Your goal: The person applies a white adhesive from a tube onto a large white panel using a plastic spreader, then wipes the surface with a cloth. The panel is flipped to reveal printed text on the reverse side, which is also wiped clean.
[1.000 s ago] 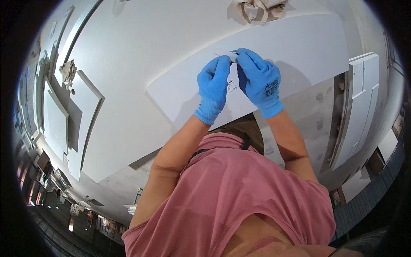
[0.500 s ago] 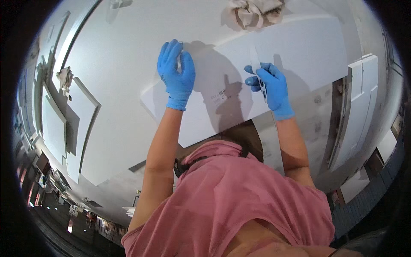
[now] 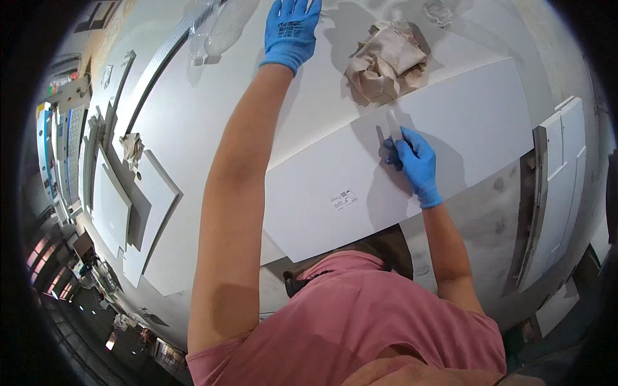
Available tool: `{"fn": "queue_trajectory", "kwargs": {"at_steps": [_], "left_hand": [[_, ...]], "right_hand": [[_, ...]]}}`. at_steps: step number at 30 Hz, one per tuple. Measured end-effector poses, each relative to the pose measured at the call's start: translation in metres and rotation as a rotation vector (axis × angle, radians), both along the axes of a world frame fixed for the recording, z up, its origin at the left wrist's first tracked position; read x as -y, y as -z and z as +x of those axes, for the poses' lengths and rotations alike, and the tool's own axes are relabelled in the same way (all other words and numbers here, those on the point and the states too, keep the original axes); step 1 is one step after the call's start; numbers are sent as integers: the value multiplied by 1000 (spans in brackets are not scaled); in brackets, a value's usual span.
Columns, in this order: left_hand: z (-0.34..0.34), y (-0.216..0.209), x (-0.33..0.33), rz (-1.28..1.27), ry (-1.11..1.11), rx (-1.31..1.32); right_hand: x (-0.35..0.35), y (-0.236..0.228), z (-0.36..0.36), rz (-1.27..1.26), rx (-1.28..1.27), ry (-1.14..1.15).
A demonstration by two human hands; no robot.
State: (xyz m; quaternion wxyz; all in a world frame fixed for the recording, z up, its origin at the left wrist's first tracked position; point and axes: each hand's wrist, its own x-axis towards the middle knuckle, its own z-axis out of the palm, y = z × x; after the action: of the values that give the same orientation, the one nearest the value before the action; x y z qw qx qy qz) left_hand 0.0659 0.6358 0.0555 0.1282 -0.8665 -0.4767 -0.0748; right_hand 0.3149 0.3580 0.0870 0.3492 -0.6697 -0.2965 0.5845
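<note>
Over panel (image 3: 476, 116), slim tool (image 3: 394, 125), tip forward

Left arm: extended far forward, elbow nearly straight; blue-gloved left hand (image 3: 291, 32) back upward, fingers outstretched and slightly parted at the view's upper edge. Right arm: bent; blue-gloved right hand (image 3: 420, 166) closer to the torso, fingers curled in a grip.
</note>
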Motion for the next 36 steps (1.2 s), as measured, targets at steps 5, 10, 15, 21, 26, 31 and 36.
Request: {"fn": "queue_trajectory", "kwargs": {"at_steps": [5,10,15,21,26,31,36], "left_hand": [[-5,27,-36,-128,16,-67],[7,-11,-41,-276,-269,33],[-14,-60,37,-1392,-116,2208],[-24,-98,164,-1618,183,2923],[-28,-107,226,-1506,21,2969],[-24,-124,265,-1221,-256,2748],[-30,-140,291,-1221,-136,2718]], "right_hand": [[2,2,-2,13,-119,62],[-1,-1,4,-17,-148,44],[5,-7,1,107,-115,60],[-1,-95,-26,148,-355,50],[3,-130,-70,128,-442,21],[9,-141,-110,102,-335,44],[30,-139,-139,251,-265,148]]}}
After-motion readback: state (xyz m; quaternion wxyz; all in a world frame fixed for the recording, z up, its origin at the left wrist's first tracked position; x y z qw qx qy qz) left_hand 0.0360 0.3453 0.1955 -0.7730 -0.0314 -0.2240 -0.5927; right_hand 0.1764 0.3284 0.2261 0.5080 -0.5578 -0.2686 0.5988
